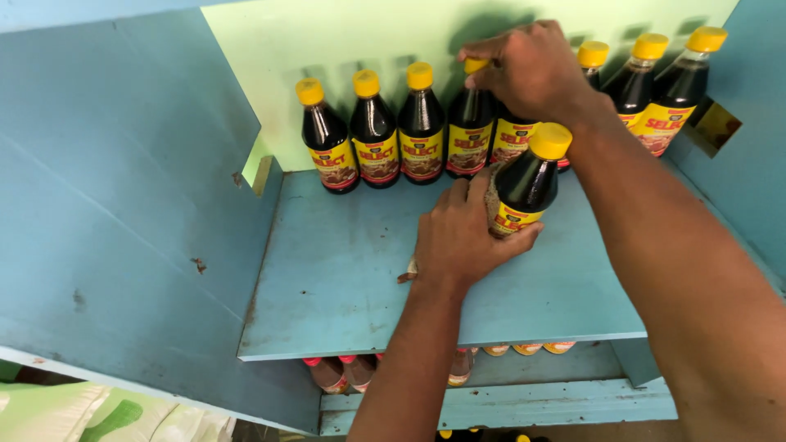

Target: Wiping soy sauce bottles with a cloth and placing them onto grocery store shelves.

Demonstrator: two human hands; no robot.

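The right hand (530, 69) clamps a back-row bottle (469, 123); the left hand (458, 237) grips a dark bottle (524, 184) mid-shelf (344, 278). Best keep it upright, sliding toward the rear edge.

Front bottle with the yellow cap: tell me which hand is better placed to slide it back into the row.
Probably the left hand: it already grips the front bottle. The right hand is on a bottle cap in the row.

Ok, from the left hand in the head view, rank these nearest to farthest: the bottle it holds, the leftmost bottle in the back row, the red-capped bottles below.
1. Held bottle, in the left hand.
2. Leftmost back-row bottle, rear left.
3. Red-capped bottles, lower shelf.
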